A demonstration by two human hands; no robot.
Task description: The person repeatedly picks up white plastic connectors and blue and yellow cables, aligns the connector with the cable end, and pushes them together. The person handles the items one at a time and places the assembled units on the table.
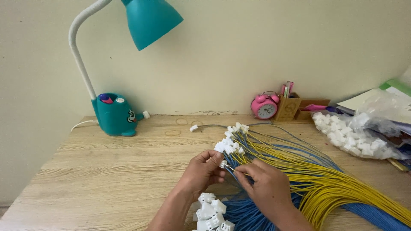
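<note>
**Both hands meet at mid-frame**

Your left hand (204, 167) comes up from below, forearm bare, fingers curled inward with thumb and forefinger pinched together. Your right hand (264, 182) faces it, back toward the camera, its fingertips almost meeting the left's. The right's grip looks pinched too, though its knuckles hide it.

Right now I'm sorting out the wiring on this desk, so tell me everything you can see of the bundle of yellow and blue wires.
The bundle of yellow and blue wires lies on the wooden desk, fanning from the lower right toward the middle. The wires look thin and plastic-coated, yellow mostly on top of blue. Many far ends carry small white plastic connectors, clustered near the centre. The left hand pinches a white connector while the right hand holds wires leading into it. More white connectors sit loose by the left wrist.
</note>
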